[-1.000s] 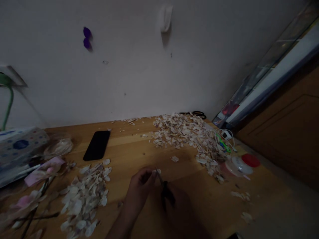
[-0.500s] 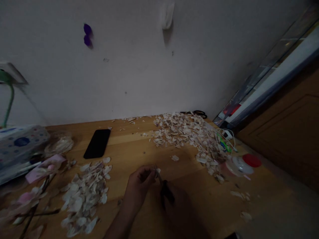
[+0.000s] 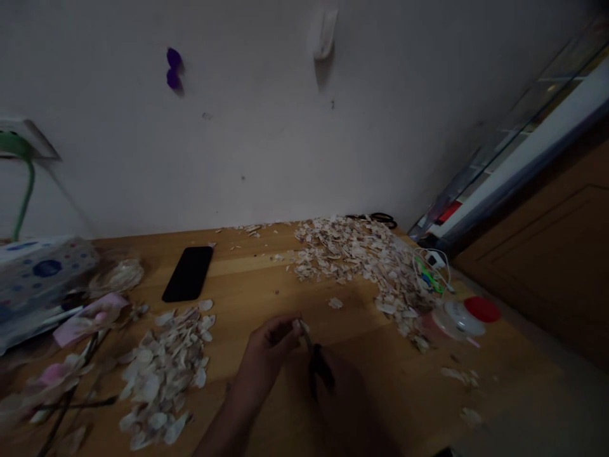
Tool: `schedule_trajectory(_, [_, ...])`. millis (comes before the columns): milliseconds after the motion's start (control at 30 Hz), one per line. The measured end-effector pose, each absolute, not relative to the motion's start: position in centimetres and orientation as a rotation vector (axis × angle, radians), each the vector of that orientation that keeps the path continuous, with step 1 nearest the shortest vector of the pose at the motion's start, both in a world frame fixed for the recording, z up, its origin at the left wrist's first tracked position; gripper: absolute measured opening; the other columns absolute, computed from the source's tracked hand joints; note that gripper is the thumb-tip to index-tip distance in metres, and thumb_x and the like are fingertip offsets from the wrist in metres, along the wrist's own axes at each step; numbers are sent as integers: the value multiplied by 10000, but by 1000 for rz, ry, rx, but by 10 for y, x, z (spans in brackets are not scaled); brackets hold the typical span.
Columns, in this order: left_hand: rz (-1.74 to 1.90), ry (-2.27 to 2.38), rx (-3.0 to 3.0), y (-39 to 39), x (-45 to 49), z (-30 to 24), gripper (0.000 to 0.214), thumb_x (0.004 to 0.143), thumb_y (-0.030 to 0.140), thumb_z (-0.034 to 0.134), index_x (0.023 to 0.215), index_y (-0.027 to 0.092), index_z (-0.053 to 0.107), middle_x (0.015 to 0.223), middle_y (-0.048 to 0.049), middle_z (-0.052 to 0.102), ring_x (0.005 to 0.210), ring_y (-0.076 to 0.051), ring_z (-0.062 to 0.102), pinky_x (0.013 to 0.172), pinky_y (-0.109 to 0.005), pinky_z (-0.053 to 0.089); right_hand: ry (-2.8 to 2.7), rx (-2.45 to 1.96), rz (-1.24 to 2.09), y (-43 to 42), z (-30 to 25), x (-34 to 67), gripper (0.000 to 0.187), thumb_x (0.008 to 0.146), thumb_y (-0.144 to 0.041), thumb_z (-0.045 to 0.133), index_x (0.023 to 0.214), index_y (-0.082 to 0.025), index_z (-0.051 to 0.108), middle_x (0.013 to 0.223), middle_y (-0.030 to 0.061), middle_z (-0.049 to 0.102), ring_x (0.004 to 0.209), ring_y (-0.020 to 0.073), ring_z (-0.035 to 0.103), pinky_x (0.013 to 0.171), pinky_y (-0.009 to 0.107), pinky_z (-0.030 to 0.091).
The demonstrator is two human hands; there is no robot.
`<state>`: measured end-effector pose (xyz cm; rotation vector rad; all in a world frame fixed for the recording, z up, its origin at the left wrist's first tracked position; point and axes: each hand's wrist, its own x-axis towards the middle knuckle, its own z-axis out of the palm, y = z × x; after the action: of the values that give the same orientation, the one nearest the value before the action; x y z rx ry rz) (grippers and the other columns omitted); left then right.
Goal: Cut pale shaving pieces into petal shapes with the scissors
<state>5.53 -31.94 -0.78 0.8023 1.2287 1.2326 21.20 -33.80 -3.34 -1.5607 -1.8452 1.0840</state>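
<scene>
My left hand [image 3: 264,358] is closed in a pinch over the wooden table [image 3: 252,292]. A small pale flake [image 3: 304,326] shows at its fingertips. In my right hand [image 3: 347,390], which lies in deep shadow, are scissors [image 3: 320,368] with dark handles. Their narrow blades point up and left, touching or very close to the flake; I cannot tell whether they cut into it. Left of my hands lies a heap of whitish, petal-like flakes [image 3: 164,374]. A wider heap of smaller scraps [image 3: 347,247] spreads at the back right, and one loose flake [image 3: 335,303] lies before it.
A black phone [image 3: 188,274] lies at the back left. Beyond it are a dotted tissue pack [image 3: 47,273] and pink artificial flowers [image 3: 52,374] with dark stems. At right stand a clear jar [image 3: 457,320] with a red lid [image 3: 482,309] nearby and a white cable [image 3: 447,266]. Another pair of scissors [image 3: 383,220] lies by the wall.
The view has shifted slightly, so the whole scene sits a little further right. Both hands keep nearly the same pose, with the flake and scissors still together.
</scene>
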Motion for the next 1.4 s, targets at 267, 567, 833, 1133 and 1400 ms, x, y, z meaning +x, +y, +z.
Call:
schedule_trajectory(267, [1242, 1179, 703, -320, 61, -17, 298, 655, 432, 755, 753, 152, 718, 732, -42, 678, 659, -139, 581, 632, -227, 462, -1897, -1597, 1029, -339, -38, 212, 202, 824, -240, 471, 932, -205, 638, 895, 72, 695, 787, 202, 625, 704, 290, 449])
schedule_trajectory(567, [1261, 1345, 862, -319, 58, -13, 347, 619, 493, 741, 698, 157, 699, 624, -16, 627, 588, -133, 539, 550, -219, 411, -1921, -1565, 1019, -338, -43, 214, 195, 803, -237, 476, 917, -200, 630, 893, 70, 694, 770, 199, 631, 677, 281, 451])
schedule_trajectory(833, [1262, 1359, 903, -319, 55, -14, 251, 648, 410, 730, 710, 167, 709, 655, -20, 636, 612, -142, 549, 581, -228, 421, -1929, -1565, 1010, -338, -41, 215, 216, 814, -238, 469, 959, -201, 625, 917, 70, 693, 803, 202, 634, 713, 292, 459])
schedule_trajectory(1133, [1243, 1420, 983, -320, 54, -9, 222, 694, 376, 684, 731, 158, 703, 634, -20, 622, 595, -131, 530, 554, -216, 393, -1938, -1583, 1001, -339, -44, 214, 168, 814, -228, 471, 897, -210, 616, 863, 52, 688, 758, 192, 622, 666, 282, 433])
schedule_trajectory(1400, [1261, 1444, 996, -320, 55, -4, 221, 690, 374, 673, 730, 158, 696, 686, -30, 658, 651, -148, 566, 599, -225, 424, -1941, -1556, 1015, -338, -44, 215, 181, 826, -233, 464, 924, -218, 616, 886, 45, 692, 764, 184, 626, 678, 272, 436])
